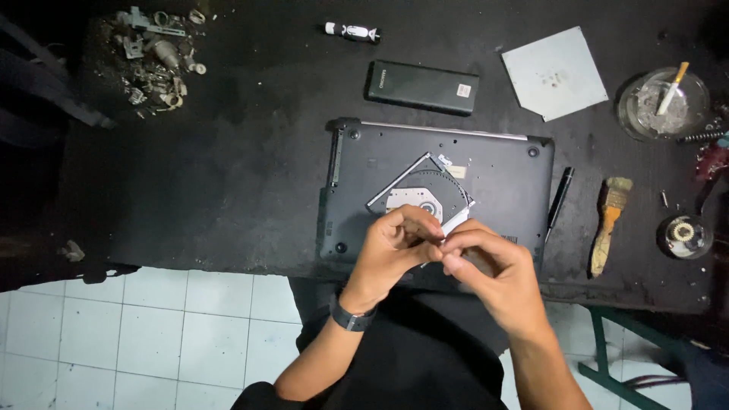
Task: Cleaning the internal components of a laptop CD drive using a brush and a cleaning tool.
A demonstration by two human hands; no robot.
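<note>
Dark, grimy workbench (228, 190) fills most of the view, with pale floor tiles (152, 326) showing below its front edge. Largest on it is an upturned black laptop (486, 171), lying bottom side up near that edge; everything else is placed around it. An optical drive (421, 193) rests on the laptop's underside, already out of its bay and tilted, its round disc tray exposed, so the removal looks done, while the laptop's base cover appears to be on still.

Just behind the laptop lies a long black battery pack (422, 87), and behind that a small white-and-black tube (351, 32). Behind and to the right sits a grey metal plate (554, 72), and farther right a glass ashtray (663, 102) holding a cigarette. Right of the laptop lie a black pen (560, 199) and a worn paintbrush (607, 224). Well to the left and behind is a heap of small metal scraps (156, 57).

Over the laptop's front edge, the left hand (395, 254), with a dark wristband, and the right hand (493, 269) meet, fingertips pressed together, pinching something too small to identify.
</note>
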